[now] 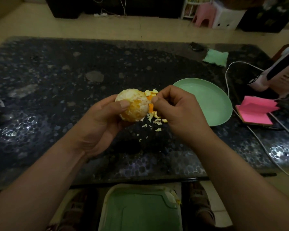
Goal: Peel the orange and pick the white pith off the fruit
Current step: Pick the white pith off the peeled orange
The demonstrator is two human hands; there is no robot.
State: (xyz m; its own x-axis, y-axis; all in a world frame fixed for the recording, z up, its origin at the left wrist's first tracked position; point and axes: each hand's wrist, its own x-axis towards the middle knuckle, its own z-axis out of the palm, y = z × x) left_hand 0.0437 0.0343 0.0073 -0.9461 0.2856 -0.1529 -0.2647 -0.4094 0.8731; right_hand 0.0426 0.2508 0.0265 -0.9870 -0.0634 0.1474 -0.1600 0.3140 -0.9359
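A peeled orange [135, 105], mostly covered in pale pith with some bare flesh showing, sits in my left hand [103, 119], whose thumb lies across its front. My right hand [173, 110] has its fingers curled, and thumb and forefinger pinch at the fruit's right side; what they pinch is too small to make out. Torn peel and pith scraps [154, 120] lie on the dark table under and behind the hands.
An empty green plate [212, 104] lies just right of my right hand. Further right are a pink notepad [255, 112], a white cable [230, 100] and a pink appliance [277, 75]. A green cloth [215, 57] lies far back. A green bin [140, 209] stands below the table edge.
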